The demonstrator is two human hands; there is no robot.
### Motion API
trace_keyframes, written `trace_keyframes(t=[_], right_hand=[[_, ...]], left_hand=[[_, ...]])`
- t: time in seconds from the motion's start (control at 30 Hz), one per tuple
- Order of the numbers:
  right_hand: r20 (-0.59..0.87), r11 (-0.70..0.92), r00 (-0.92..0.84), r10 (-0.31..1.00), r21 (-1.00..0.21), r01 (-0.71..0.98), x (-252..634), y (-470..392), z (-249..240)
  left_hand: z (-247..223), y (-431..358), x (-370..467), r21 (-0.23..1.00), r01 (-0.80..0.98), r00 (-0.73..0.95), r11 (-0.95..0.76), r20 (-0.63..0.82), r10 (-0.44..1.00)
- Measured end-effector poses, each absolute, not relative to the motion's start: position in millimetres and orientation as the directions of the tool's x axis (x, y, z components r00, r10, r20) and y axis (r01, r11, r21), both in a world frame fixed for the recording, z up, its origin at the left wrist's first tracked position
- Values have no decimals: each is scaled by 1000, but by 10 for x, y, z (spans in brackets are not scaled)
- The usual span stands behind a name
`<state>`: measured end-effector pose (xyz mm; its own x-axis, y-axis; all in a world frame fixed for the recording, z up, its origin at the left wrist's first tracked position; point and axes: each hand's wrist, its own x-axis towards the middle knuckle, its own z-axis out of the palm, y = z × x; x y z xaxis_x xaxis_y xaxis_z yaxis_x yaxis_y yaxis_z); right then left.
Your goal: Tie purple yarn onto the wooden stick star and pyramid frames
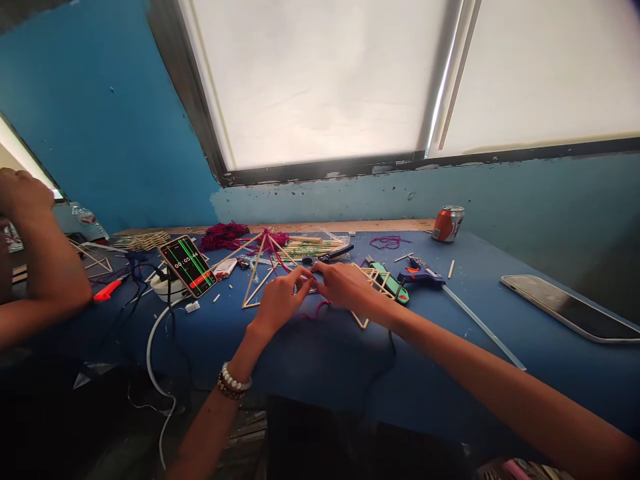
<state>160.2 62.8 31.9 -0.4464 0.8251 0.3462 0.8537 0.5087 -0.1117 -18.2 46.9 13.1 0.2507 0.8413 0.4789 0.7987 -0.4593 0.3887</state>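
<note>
A pyramid-shaped frame of thin wooden sticks (pixel 256 269) stands on the blue table, with magenta yarn (pixel 267 241) knotted at its peak. My left hand (pixel 281 299) and my right hand (pixel 344 287) meet at the frame's right lower corner, fingertips pinched together. A loose strand of magenta yarn (pixel 316 313) curls out below the fingers, and both hands seem to grip it; the exact contact is hidden. Beneath my right forearm lies another stick frame (pixel 361 323), partly covered. Dark-handled pliers (pixel 336 254) rest just behind my right hand.
A green-handled cutter (pixel 395 283), a blue glue gun (pixel 421 272) with a long glue stick (pixel 484 327), a can (pixel 448 224) and a phone (pixel 575 308) lie rightward. Leftward are a phone showing a timer (pixel 189 267), cables, yarn bundle (pixel 224 236) and another person's arm (pixel 43 267).
</note>
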Motion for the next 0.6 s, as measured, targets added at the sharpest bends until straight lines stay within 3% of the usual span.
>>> trace_keyframes(t=[0.37,0.6], right_hand=[[348,524,-415,841,-328,786,1621,833,526],[333,595,-495,803,-499,630,1621,866,651]], left_hand=[[34,439,-287,599,689,33,-407,535,844],[-77,459,-221,502,816,36,-288,453,891]])
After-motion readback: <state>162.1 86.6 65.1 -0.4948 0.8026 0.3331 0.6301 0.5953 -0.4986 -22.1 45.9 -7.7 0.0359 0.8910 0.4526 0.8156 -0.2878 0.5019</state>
